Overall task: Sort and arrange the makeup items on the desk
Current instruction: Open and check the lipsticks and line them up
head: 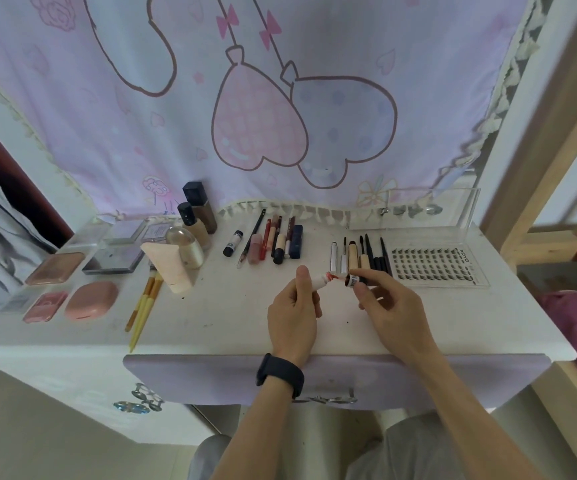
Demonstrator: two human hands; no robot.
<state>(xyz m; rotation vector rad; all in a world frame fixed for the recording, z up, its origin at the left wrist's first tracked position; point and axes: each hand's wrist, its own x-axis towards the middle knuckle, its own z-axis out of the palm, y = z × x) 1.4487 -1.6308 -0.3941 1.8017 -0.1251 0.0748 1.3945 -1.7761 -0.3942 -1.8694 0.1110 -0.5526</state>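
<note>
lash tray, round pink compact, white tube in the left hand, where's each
lash tray [432, 266]: head view, middle of the lash rows
round pink compact [91, 300]: head view, centre of its lid
white tube [319, 280]: head view, white body below the red neck

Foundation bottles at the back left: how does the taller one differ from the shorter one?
The taller bottle holds darker brown liquid; the shorter bottle holds pale beige. The taller bottle's cap is blocky and dark; the shorter bottle's cap is round and black. The taller bottle stands behind the shorter bottle. Both stand upright and capped.
</note>
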